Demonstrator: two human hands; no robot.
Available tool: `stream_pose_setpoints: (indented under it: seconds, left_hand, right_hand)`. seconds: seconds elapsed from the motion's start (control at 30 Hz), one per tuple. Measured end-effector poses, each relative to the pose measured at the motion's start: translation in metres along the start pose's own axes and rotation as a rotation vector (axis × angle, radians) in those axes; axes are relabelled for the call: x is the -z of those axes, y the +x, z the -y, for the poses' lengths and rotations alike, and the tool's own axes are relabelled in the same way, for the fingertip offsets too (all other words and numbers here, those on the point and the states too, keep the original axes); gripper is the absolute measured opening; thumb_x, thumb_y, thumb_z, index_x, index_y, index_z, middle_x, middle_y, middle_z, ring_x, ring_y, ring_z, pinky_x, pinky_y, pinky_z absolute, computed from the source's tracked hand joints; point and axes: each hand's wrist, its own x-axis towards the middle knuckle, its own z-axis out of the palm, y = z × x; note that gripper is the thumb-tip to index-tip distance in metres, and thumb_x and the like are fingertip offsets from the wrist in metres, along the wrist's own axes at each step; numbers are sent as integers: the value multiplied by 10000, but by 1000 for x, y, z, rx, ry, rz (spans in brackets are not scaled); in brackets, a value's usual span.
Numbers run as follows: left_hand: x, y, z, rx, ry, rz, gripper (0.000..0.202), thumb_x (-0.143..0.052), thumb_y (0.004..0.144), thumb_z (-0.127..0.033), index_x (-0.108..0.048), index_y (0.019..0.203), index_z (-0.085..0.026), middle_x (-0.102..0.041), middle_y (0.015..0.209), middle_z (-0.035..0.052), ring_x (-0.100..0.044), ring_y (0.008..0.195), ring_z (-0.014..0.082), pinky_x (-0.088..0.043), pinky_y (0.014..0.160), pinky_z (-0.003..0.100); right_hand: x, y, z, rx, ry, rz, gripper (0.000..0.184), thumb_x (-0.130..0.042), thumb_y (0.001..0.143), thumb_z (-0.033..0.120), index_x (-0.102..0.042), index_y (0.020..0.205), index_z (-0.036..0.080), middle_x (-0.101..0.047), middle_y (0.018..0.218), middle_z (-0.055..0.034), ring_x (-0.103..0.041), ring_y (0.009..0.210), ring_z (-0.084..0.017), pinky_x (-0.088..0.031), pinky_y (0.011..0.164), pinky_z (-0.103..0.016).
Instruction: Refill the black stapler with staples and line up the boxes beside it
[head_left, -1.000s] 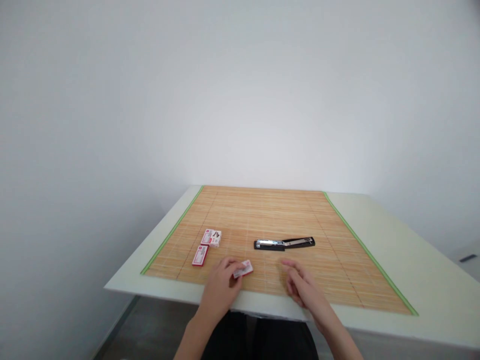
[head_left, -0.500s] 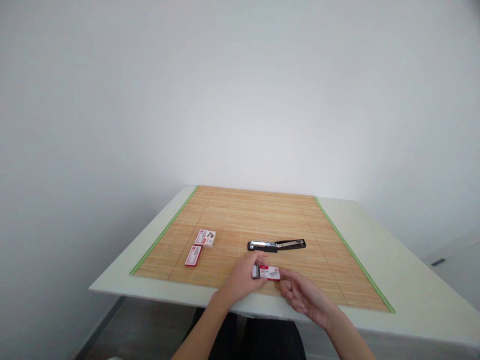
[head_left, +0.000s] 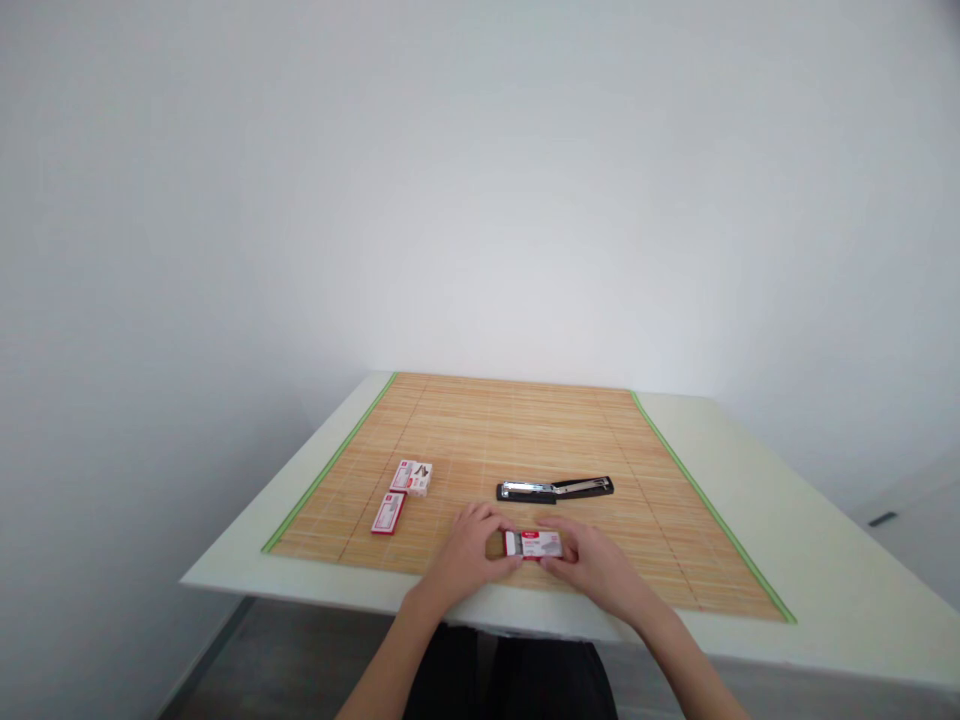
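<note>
A small red and white staple box [head_left: 541, 544] lies flat at the mat's near edge, between my two hands. My left hand [head_left: 466, 550] is at its left end, thumb on the near side and fingertips on the far side. Around the right end, my right hand [head_left: 592, 563] pinches the box between thumb and fingers. Grey staples show at the box's left part. Just beyond the hands lies a black stapler [head_left: 555, 490], its top folded open so that the silver metal parts show.
Two more staple boxes sit on the left of the mat: a white and red one [head_left: 411, 477] and, touching its near corner, a flatter one [head_left: 388, 513]. The green-edged bamboo mat [head_left: 517, 420] covers the middle of the white table [head_left: 757, 480]. A wall stands behind.
The grey staples that stuck out of the box's left end now sit further in. My right hand has turned from curled fingers to a thumb-and-finger grip; my left has shifted slightly left.
</note>
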Motion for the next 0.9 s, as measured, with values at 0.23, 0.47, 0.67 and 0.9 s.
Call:
stream_pose_setpoints:
  seconds: [0.23,0.47,0.67,0.9]
  left_hand:
    - [1,-2,7,10,40,-42,334,-845,773,-358,-713,1068,-273,-652,1090,20,-563,1112,252,-424,978,378]
    - [-5,-1,5,-4,78,-63,356,-826,777,-349,-698,1106,-298,-653,1122,16,-551,1132,261,-409,986,388]
    - [-7,-1,5,0,95,-66,339,-832,773,-388,-697,1074,-312,-652,1121,5,-553,1127,259,-400,979,393]
    - [-9,-1,8,10,94,-70,327,-836,752,-333,-697,1046,-303,-645,1100,6,-555,1098,253,-403,947,377]
  right_hand:
    - [10,5,3,4,-211,56,296,-709,838,311,-753,1130,294,-645,658,29,-579,613,-171,-287,569,-263]
    - [6,14,30,74,-311,29,221,-658,912,364,-757,1100,301,-741,818,-2,-669,765,-203,-373,648,-272]
    - [-10,37,59,35,-664,124,184,-627,918,320,-794,914,241,-786,926,-96,-728,910,-278,-447,738,-309]
    - [-29,54,65,53,-731,128,157,-631,854,179,-783,874,144,-776,940,-198,-742,871,-315,-457,725,-328]
